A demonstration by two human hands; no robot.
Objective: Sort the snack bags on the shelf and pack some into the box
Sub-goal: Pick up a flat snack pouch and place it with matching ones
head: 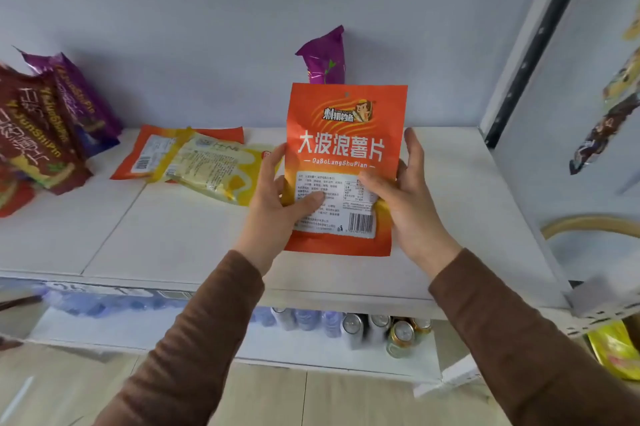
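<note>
Holding the flat orange foil snack bag (343, 162) upright above the white shelf (180, 238), the left hand (277, 197) and right hand (405, 197) pinched its opposite lower edges; its long axis stood vertical, equally near both.

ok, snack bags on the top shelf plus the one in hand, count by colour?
Orange flat snack bags: 2, held orange bag in left hand and right hand, lying orange bag
Purple foil bags: 2
Yellow plastic bag: 1
Dark red foil bags: 2, cropped at the frame edge
Total: 7
</note>
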